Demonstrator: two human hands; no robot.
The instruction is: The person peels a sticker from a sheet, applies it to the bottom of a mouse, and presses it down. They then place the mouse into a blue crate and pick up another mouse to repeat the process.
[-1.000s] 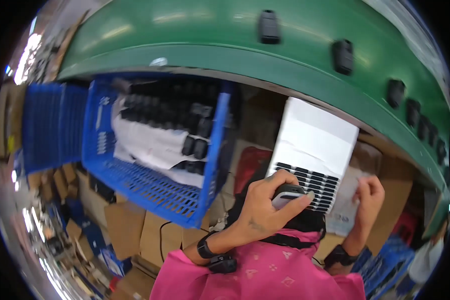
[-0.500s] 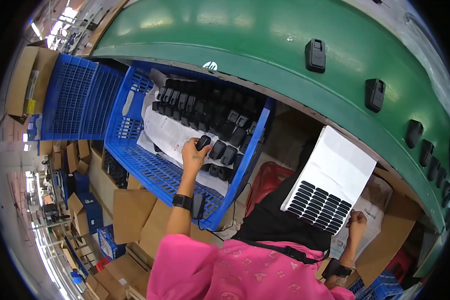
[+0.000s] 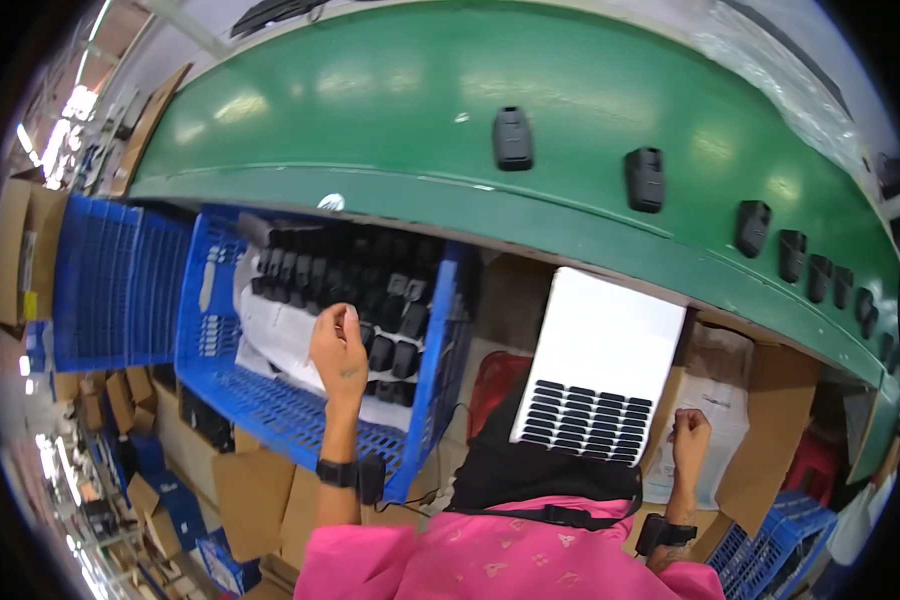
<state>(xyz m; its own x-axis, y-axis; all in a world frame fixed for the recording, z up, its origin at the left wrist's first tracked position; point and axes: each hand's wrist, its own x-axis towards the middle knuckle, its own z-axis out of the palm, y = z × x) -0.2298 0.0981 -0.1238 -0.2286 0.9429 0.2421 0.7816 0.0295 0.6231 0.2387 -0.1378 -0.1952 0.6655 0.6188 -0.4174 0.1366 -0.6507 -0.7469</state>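
My left hand is raised over a blue plastic crate, its fingers drawn together and no device visible in them. Rows of small black plastic devices stand in the crate on white paper, partly hidden by that hand. On my lap lies a white sheet whose lower part carries rows of black oblong stickers. Beside the sheet's right edge, apart from it, my right hand has its fingers curled into a pinch. Whatever may be between those fingertips is too small to make out.
A green bench runs across the front, bearing a line of black devices toward the right. Stacked blue crates stand at the left. An open carton with plastic-wrapped contents is at the right, a red stool under the bench.
My left hand has let go of the black device and lifted from the row. My right hand has come away from the sheet's edge. The view has shifted, and bench things appear further left.
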